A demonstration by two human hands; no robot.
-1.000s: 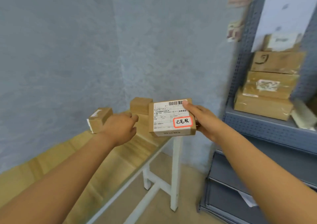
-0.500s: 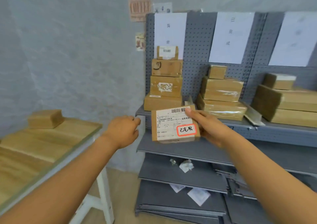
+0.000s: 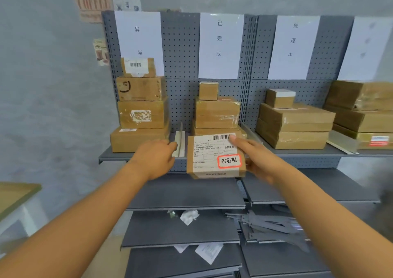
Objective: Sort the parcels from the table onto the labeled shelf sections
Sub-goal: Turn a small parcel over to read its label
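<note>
My right hand point(image 3: 258, 159) grips a small brown parcel point(image 3: 209, 156) with a white shipping label and a red-framed sticker. I hold it in the air in front of the grey shelf point(image 3: 136, 155), just below the stack point(image 3: 217, 112) under the second paper label point(image 3: 220, 43). My left hand point(image 3: 155, 158) hovers left of the parcel with fingers curled and holds nothing. A thin divider point(image 3: 180, 142) stands between the first and second sections.
Stacks of parcels fill the sections: far left point(image 3: 141, 105), third point(image 3: 294, 124), far right point(image 3: 361, 111). Paper labels hang on the pegboard. Lower shelves point(image 3: 185, 192) hold paper scraps. The table corner point(image 3: 17, 194) shows at the left edge.
The view has swung from the table to face the shelf. The parcel in my right hand is now closer to the second section, and both hands reach further forward.
</note>
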